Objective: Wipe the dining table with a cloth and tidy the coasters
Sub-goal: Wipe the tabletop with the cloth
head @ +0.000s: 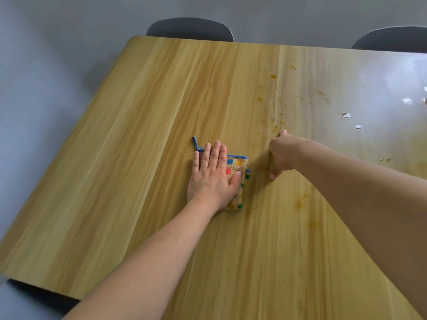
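Two bare hands of yours reach out over a pale wooden dining table (pixel 138 135), seen from above. Your left hand (pixel 211 175) lies flat with straight fingers, palm down, pressing on a small folded cloth (pixel 239 168) near the centre of the view. The cloth is tan with coloured dots and blue edging; a blue loop (pixel 196 144) sticks out from under your fingertips toward 11 o'clock. Most of the cloth is hidden under the hand, and the visible strip shows at the hand's 3 o'clock side.

Your right hand (pixel 280 155) sits just beside the cloth at its 3 o'clock, apart from it. Its fingers are curled under and the tips touch the tabletop; it appears to hold nothing, though the palm side is hidden.

Orange-brown stains (pixel 273 76) dot the wood from 12 to 1 o'clock of your right hand, and a fainter smear (pixel 300 202) lies at its 5 o'clock. Small white scraps (pixel 344 115) rest on the glossy area toward 2 o'clock. Two dark chair backs (pixel 189 28) stand at the far edge, at 12 and 2 o'clock. No coasters can be made out.
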Available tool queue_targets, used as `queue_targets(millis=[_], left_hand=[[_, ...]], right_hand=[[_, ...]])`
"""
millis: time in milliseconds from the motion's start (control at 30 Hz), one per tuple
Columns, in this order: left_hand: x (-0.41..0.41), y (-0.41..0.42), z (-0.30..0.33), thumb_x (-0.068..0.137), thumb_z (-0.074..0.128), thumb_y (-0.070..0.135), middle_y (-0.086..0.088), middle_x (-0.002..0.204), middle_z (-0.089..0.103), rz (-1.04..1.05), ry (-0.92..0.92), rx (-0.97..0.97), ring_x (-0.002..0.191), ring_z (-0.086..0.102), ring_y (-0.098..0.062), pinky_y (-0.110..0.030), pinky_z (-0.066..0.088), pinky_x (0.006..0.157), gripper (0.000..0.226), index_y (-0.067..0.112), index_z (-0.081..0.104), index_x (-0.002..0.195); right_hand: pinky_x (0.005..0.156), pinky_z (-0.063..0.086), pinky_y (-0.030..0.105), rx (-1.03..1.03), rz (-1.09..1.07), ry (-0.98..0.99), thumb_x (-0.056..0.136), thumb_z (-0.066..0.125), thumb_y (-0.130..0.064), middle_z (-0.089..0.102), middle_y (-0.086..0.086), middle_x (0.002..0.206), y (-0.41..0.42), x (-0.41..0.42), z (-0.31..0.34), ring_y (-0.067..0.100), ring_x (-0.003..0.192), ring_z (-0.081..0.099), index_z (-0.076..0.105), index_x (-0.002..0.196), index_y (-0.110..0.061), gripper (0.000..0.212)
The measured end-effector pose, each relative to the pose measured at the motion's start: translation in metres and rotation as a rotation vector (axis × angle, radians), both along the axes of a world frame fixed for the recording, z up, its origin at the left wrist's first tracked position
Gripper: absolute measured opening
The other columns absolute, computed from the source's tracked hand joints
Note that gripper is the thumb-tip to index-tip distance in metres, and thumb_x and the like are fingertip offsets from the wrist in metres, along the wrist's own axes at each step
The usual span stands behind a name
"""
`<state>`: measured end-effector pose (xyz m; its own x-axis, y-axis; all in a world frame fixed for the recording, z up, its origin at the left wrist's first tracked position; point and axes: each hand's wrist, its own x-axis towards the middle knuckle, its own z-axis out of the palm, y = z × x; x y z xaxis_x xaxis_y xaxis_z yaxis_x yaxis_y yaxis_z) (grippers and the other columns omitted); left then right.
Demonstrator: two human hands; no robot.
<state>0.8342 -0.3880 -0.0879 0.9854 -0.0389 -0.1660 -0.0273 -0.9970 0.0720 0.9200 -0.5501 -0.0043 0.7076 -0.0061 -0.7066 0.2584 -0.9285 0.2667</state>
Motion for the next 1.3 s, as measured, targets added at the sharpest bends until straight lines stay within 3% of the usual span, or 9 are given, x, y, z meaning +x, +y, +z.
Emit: queue_targets(millis=[33, 100, 133, 200, 267, 400, 533, 633, 1300], left_hand=[[-0.002, 0.000, 0.000, 0.094, 0.007, 0.062, 0.000, 0.162, -0.024, 0.000, -0.003, -0.002, 0.147, -0.026, -0.018, -0.044, -0.015, 0.120, 0.080, 0.015, -0.016, 0.154], [-0.009, 0.002, 0.000, 0.094, 0.007, 0.062, -0.001, 0.162, -0.023, 0.001, -0.003, -0.006, 0.148, -0.026, -0.018, -0.044, -0.015, 0.120, 0.080, 0.015, -0.015, 0.155], [-0.010, 0.002, 0.000, 0.094, 0.007, 0.061, -0.001, 0.162, -0.023, 0.001, -0.001, -0.004, 0.148, -0.025, -0.019, -0.044, -0.015, 0.120, 0.080, 0.015, -0.015, 0.155], [-0.017, 0.002, 0.000, 0.094, 0.008, 0.061, -0.001, 0.162, -0.024, 0.001, 0.003, -0.001, 0.147, -0.026, -0.018, -0.044, -0.015, 0.120, 0.080, 0.015, -0.015, 0.155], [-0.025, 0.003, 0.001, 0.095, 0.009, 0.061, 0.000, 0.162, -0.024, 0.004, 0.011, -0.006, 0.147, -0.026, -0.018, -0.044, -0.015, 0.120, 0.079, 0.015, -0.015, 0.155], [-0.044, 0.005, 0.003, 0.095, 0.011, 0.060, 0.000, 0.162, -0.023, 0.002, 0.022, -0.002, 0.148, -0.026, -0.018, -0.044, -0.014, 0.120, 0.079, 0.015, -0.015, 0.155], [-0.065, 0.009, 0.005, 0.095, 0.010, 0.061, -0.001, 0.162, -0.022, 0.006, 0.031, -0.002, 0.148, -0.025, -0.018, -0.044, -0.013, 0.121, 0.079, 0.015, -0.014, 0.155], [-0.086, 0.011, 0.005, 0.095, 0.010, 0.061, -0.001, 0.162, -0.022, 0.006, 0.024, 0.000, 0.148, -0.025, -0.018, -0.044, -0.013, 0.121, 0.079, 0.015, -0.014, 0.155], [-0.210, 0.036, 0.006, 0.089, -0.005, 0.062, -0.001, 0.159, -0.031, -0.005, 0.051, 0.030, 0.144, -0.034, -0.018, -0.045, -0.015, 0.120, 0.080, 0.015, -0.023, 0.152]], right_hand=[[0.104, 0.042, 0.039, -0.003, -0.020, -0.005, 0.075, 0.073, -0.055, 0.002, 0.020, 0.160, 0.000, -0.002, 0.001, 0.035, 0.132, 0.043, 0.024, 0.150, -0.008, 0.102], [0.088, 0.048, 0.036, 0.025, -0.038, -0.048, 0.073, 0.076, -0.055, 0.030, 0.013, 0.152, 0.001, -0.010, 0.004, 0.032, 0.118, 0.055, 0.039, 0.144, -0.014, 0.090], [0.082, 0.046, 0.035, 0.059, -0.021, -0.096, 0.075, 0.075, -0.051, 0.045, 0.010, 0.139, 0.000, -0.014, 0.004, 0.030, 0.111, 0.057, 0.048, 0.136, -0.015, 0.076], [0.085, 0.043, 0.036, 0.135, 0.017, -0.194, 0.087, 0.068, -0.035, 0.054, 0.008, 0.123, -0.003, -0.031, 0.002, 0.029, 0.110, 0.056, 0.056, 0.126, -0.014, 0.046], [0.090, 0.042, 0.037, 0.209, 0.014, -0.248, 0.093, 0.056, -0.023, 0.050, 0.011, 0.122, -0.005, -0.054, -0.004, 0.031, 0.111, 0.053, 0.056, 0.126, -0.011, 0.034], [0.101, 0.041, 0.037, 0.354, -0.016, -0.241, 0.098, 0.046, -0.023, 0.043, 0.015, 0.131, -0.012, -0.105, -0.018, 0.031, 0.120, 0.048, 0.045, 0.134, -0.003, 0.041], [0.117, 0.025, 0.040, 0.435, -0.106, -0.190, 0.101, 0.042, -0.032, 0.014, 0.017, 0.158, -0.015, -0.161, -0.029, 0.032, 0.145, 0.018, 0.018, 0.151, -0.003, 0.063], [0.119, 0.019, 0.041, 0.451, -0.169, -0.175, 0.101, 0.042, -0.034, -0.005, 0.014, 0.161, -0.017, -0.192, -0.031, 0.030, 0.149, 0.001, 0.004, 0.155, -0.011, 0.069], [0.113, 0.029, 0.045, 0.372, -0.168, -0.145, 0.099, 0.044, -0.040, -0.010, 0.007, 0.162, -0.017, -0.195, -0.033, 0.026, 0.149, 0.000, 0.001, 0.155, -0.022, 0.073]])
